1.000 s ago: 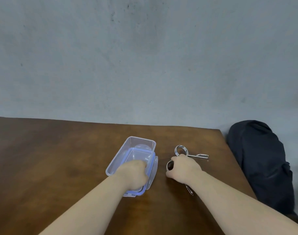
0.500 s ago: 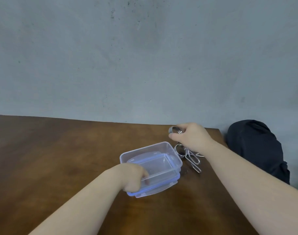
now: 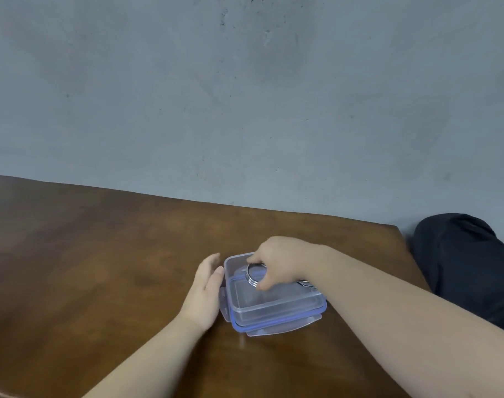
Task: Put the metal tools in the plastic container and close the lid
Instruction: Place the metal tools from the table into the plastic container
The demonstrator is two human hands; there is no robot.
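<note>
1 view only: head-worn wide-angle camera, looking forward and down from above near edge of wooden table (image 3: 101,268). Table fills lower half of frame, tilted, far edge higher at left; grey wall (image 3: 245,96) directly behind table. Camera close: both forearms enter from bottom edge. No 2nd view.

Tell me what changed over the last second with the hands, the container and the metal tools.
The right hand lifted a metal tool off the table and brought it over the open container. The left hand left the container's inside and now rests flat against its left wall. The lid stays underneath the container.
</note>
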